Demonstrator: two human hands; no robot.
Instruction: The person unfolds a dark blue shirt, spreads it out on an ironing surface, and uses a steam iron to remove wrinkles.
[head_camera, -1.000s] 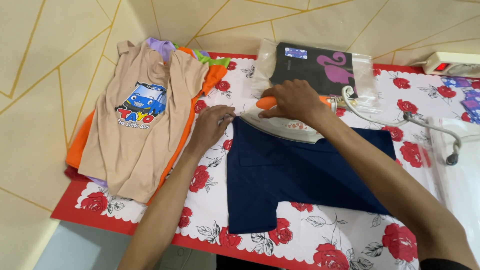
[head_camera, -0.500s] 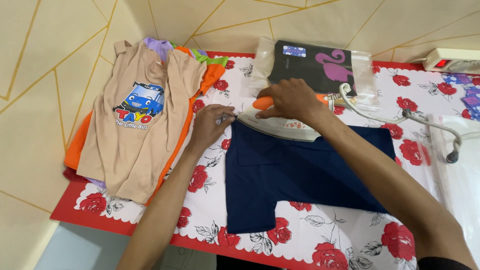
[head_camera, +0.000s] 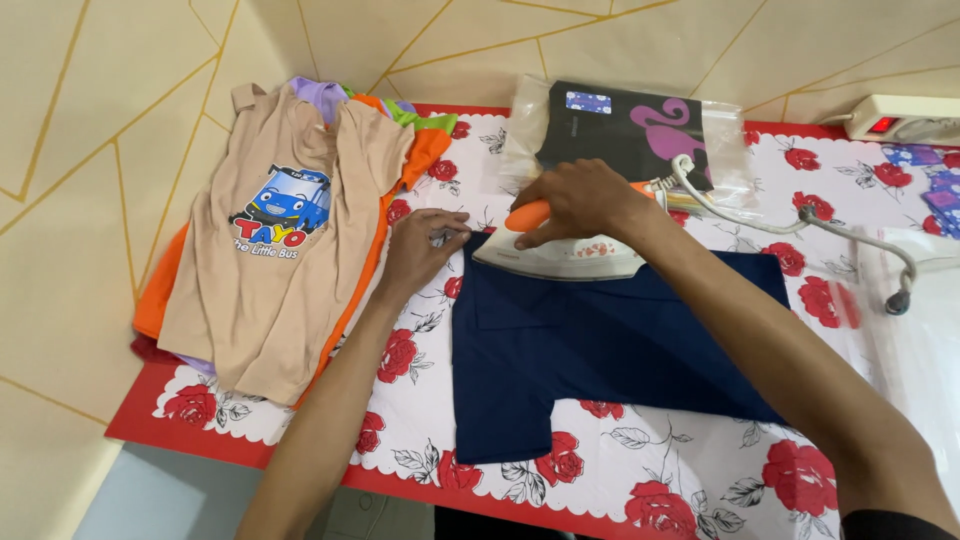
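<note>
Dark navy shorts lie flat on a white cloth with red roses. My right hand grips the orange handle of a white clothes iron, which rests on the top edge of the shorts. My left hand lies flat, fingers pinching the upper left corner of the shorts beside the iron's tip.
A pile of clothes topped by a beige shirt with a blue bus print sits at the left. A dark packet in clear plastic lies behind the iron. The iron's cord runs right toward a power strip.
The iron has slid a little to the left along the top edge of the shorts. My left hand stays at the corner.
</note>
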